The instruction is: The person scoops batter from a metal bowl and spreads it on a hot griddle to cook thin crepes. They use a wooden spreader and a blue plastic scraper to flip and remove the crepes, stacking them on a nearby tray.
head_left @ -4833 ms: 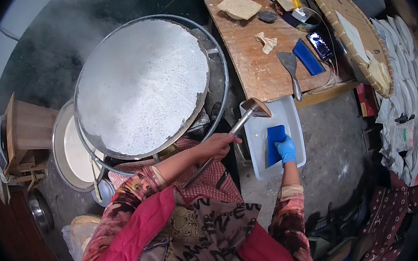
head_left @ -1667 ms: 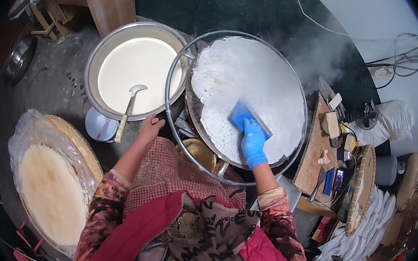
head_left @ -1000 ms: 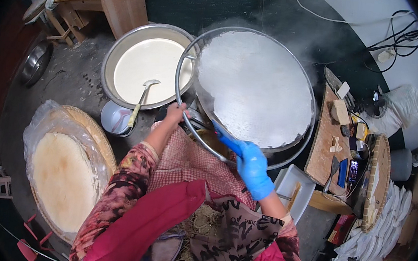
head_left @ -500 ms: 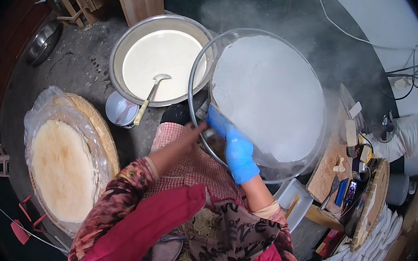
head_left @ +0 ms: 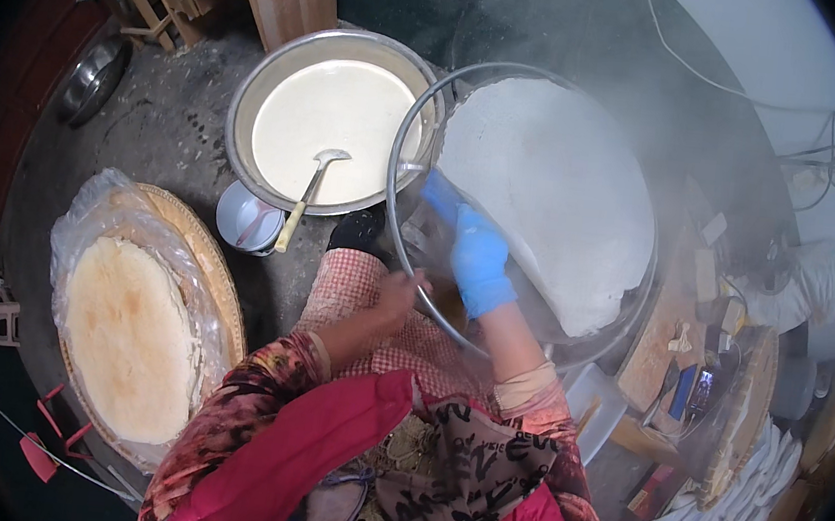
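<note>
Your right hand (head_left: 478,261), in its blue glove, is closed on the near edge of the thin, round white sheet (head_left: 545,192) and has peeled that edge up off the steaming round metal griddle (head_left: 420,130); half a second ago the glove was only reaching the rim. Your bare left hand (head_left: 399,294) has come off the ladle side and now pinches the griddle's wire rim just beside the glove, fingers curled shut on it. The lift has started, and the sheet hangs loose from your right hand while the far part lies flat. Left of you, apart from both hands, stand the wide metal basin of white batter (head_left: 330,122) with its ladle (head_left: 308,195), and the plastic-covered round tray of pale flatbreads (head_left: 135,324).
</note>
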{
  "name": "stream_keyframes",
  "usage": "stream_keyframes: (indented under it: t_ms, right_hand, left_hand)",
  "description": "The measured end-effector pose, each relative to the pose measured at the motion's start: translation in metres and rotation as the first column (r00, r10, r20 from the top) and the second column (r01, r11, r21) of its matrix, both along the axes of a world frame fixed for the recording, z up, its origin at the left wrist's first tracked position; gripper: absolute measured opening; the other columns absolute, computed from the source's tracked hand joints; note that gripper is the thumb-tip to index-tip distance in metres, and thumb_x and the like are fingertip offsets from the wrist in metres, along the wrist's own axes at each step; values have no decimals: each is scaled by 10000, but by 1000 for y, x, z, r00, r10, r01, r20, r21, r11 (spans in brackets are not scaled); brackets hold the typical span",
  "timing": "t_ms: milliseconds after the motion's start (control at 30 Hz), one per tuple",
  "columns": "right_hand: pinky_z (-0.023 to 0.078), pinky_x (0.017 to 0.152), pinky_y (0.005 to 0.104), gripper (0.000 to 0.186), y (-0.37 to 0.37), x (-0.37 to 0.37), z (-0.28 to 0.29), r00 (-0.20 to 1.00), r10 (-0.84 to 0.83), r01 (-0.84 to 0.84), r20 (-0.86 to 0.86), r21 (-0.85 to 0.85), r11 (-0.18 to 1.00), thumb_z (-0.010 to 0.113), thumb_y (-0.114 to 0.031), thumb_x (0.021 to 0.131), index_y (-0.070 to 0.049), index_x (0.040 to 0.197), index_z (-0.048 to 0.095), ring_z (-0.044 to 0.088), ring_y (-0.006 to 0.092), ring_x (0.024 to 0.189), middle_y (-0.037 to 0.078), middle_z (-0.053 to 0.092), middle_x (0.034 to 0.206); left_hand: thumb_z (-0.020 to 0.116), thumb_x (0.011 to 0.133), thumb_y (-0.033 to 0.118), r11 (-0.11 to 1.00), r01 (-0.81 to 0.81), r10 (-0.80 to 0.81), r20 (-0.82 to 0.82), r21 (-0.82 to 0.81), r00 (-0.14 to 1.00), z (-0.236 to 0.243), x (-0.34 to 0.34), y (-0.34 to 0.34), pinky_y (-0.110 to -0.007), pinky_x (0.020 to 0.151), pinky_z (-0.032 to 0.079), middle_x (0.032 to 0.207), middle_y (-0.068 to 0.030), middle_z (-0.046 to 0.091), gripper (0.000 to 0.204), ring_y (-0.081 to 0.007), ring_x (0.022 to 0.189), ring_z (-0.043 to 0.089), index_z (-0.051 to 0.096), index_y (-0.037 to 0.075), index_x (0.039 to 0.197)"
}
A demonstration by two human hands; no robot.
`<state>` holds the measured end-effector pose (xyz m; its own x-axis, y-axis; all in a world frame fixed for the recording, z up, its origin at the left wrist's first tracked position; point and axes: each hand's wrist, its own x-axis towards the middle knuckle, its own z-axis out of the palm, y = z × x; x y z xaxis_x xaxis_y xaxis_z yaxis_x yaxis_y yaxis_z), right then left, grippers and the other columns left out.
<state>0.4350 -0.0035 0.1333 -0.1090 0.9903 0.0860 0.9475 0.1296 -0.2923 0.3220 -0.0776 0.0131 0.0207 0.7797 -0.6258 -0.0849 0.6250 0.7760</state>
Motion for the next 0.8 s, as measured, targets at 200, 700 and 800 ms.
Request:
stream_keyframes:
  t_ms: [200,700,800]
  right_hand:
    - [473,630,450,170,17,-2,-7,1000,4,-4,-7,55,998,420,-116,862,-39,885,571,596,358,716,192,599,787]
    - [479,673,440,210,53,3,-11,998,48,-51,30,127,991,428,-83,843,-41,995,567,597,358,762,187,606,840]
    - [482,671,435,218,56,0,-11,996,62,-71,65,138,988,447,-51,817,-39,997,569,598,352,756,180,606,835]
  left_hand:
    - [577,855,383,989,149,-148,260,14,954,0,-3,-19,-312,742,422,874,-53,592,367,-151,821,529,618,31,950]
    - [548,881,326,999,15,-24,244,38,969,-15,-5,-6,-267,738,408,847,-51,625,314,-119,801,528,640,28,845]
    - [584,858,347,923,376,-342,269,-84,900,-13,5,-30,-270,776,409,944,-53,611,358,-126,855,525,627,9,968]
